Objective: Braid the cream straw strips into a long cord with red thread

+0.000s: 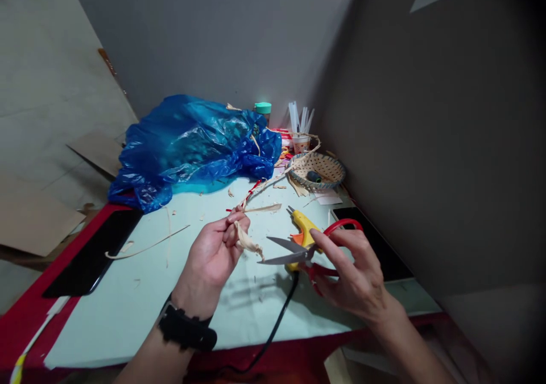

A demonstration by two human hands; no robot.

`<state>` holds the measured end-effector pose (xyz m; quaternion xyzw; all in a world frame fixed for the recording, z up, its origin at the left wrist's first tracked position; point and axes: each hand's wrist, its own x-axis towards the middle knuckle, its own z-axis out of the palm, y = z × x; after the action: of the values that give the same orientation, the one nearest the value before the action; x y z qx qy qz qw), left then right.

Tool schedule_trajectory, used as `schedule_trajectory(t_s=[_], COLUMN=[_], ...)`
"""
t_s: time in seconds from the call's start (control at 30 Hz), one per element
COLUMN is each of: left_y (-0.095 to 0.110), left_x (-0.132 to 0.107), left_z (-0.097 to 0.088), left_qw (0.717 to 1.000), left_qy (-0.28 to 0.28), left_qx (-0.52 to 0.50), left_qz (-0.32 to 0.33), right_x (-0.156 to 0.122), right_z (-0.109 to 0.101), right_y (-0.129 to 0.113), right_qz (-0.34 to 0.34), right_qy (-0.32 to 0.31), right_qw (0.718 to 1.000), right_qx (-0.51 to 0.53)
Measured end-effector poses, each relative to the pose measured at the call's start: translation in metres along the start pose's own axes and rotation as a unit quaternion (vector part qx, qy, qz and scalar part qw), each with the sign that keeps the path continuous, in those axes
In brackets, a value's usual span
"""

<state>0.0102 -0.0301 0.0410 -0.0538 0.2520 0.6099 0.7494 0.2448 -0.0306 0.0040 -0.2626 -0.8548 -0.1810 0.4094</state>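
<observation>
My left hand is closed around a pale dried fibre strip, whose crinkled tail hangs out towards the right. A longer twisted strand with a bit of red on it runs from these fingers up towards the basket. In my right hand are red-handled scissors, their blades apart, with the tips close to the strip's loose end. Whether the blades touch the strip I cannot tell. Behind the scissors, a yellow glue gun lies on the table, partly hidden by them.
A blue plastic bag fills the back left. A woven basket holding a dark spool stands at the back right, near a cup of white sticks. Black phones or tablets lie left and right. A black cord crosses the front edge.
</observation>
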Motion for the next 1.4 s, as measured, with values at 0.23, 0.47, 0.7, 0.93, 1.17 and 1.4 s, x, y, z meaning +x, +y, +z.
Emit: schedule_trajectory(t_s=[0.23,0.47,0.7,0.93,1.17,1.4], left_y=[-0.003,-0.007,-0.018,-0.021,-0.017,-0.004], left_x=[-0.006,0.002,-0.007,-0.02,-0.011,-0.009], left_z=[0.008,-0.001,0.005,0.007,0.009,0.0], left_qw=[0.998,0.996,0.993,0.986,0.987,0.998], left_qy=[0.029,0.003,-0.009,-0.023,0.017,0.008], left_qx=[0.047,0.094,0.119,0.167,0.158,0.06], left_qz=[0.008,-0.006,0.0,0.006,-0.014,-0.02], right_x=[0.004,0.019,0.033,0.032,0.028,0.013], right_z=[0.006,0.008,0.009,0.006,0.003,0.002], right_y=[0.005,-0.01,-0.026,-0.028,-0.031,-0.029], right_qz=[0.0,-0.021,-0.061,-0.09,-0.082,-0.041], right_qy=[-0.035,-0.023,-0.007,-0.007,-0.027,-0.019], right_qw=[0.999,1.0,0.998,0.995,0.995,0.997], right_qx=[-0.018,0.003,-0.03,-0.031,0.049,0.058])
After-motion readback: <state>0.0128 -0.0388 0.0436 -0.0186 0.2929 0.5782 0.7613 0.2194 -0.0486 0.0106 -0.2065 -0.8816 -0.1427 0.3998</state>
